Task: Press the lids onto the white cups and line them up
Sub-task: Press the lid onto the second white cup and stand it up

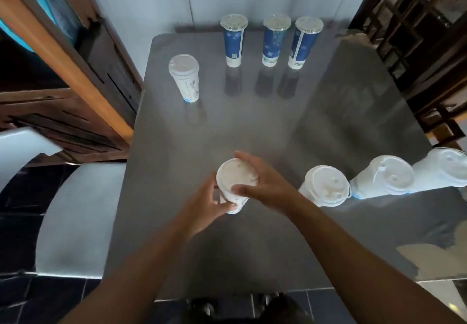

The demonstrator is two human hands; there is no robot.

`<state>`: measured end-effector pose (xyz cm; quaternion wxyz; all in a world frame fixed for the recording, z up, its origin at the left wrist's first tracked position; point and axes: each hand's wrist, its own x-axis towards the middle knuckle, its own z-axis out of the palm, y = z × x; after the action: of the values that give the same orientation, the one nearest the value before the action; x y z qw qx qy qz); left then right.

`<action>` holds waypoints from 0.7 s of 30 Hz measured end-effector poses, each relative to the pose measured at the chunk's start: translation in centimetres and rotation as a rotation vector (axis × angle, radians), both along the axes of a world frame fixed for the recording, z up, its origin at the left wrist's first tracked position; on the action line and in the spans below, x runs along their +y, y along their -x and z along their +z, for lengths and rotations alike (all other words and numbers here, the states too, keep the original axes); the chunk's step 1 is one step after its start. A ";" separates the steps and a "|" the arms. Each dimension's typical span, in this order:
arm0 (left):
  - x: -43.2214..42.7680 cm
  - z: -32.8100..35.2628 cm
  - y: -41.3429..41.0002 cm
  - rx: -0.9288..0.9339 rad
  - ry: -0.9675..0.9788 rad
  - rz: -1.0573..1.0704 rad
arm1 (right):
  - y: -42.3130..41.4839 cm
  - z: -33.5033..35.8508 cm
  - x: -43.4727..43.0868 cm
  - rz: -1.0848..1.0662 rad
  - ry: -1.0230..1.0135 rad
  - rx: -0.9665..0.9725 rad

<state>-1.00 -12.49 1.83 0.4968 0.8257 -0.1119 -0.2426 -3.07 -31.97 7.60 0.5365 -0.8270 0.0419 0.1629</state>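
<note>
Grey and glossy, the bench mirrored everything on it. Three blue cups stood ranked at twelve o'clock, one lidded white cup at ten, three more lined toward three. At centre, the left hand clasped the tapered paper cup steady, so the right hand, fingers curled over the rim, could press its round plastic lid down.

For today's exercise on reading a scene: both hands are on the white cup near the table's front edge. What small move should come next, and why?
Probably press down around the lid with the right hand while the left hand steadies the white cup. The lid already sits on the rim, fingers curled round its edge; whether it has snapped on cannot be told.
</note>
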 end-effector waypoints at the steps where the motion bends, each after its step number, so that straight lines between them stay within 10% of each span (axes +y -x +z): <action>1: -0.1 -0.4 -0.2 0.000 0.006 -0.001 | -0.2 -0.4 -0.1 0.004 -0.010 0.005; 21: -0.3 -2.1 0.3 -0.030 -0.064 -0.057 | -3.3 0.0 2.9 0.190 0.529 -0.211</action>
<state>-1.25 -12.78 -0.31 0.4614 0.8412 -0.1353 -0.2476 0.19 -29.07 7.64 0.2864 -0.9505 -0.0506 0.1091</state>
